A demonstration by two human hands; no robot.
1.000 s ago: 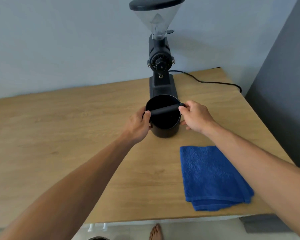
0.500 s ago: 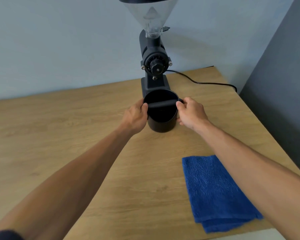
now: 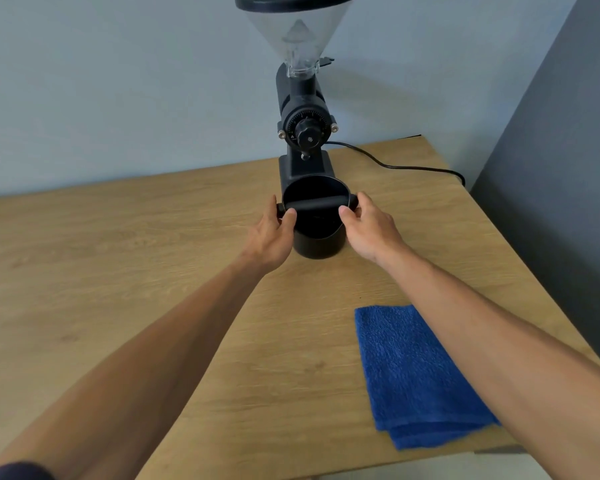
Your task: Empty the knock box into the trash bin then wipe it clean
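Table [image 3: 153, 271]: wooden top, far edge against the pale wall, right edge by a dark grey panel, near edge cut off low in view.
Open room: wide bare stretch on the left half; narrower strip on the right, between the arms and the right edge.
Knock box [image 3: 317, 233]: black cup standing upright on the table, centre far, just in front of the grinder base; touching it or not, cannot tell.
Bar [image 3: 314, 203]: black, lying across the open top, ends sticking out past the rim on both sides.
Left hand [image 3: 269, 237]: at the left end of the bar, fingers narrowly curled around it, thumb tip on the near side by the rim.
Right hand [image 3: 368, 226]: at the right end of the bar, fingers curled behind it, thumb forward near the rim; closed on the end.
Inside of box: dark, contents hard to make out.
Grinder [image 3: 305, 126]: black, tall, clear hopper on top, at the far edge.
Cord [image 3: 395, 166]: runs from behind the grinder right toward the far right corner.
Cloth [image 3: 413, 375]: blue, folded, flat on the near right, well apart from the knock box, partly under the right forearm in view.
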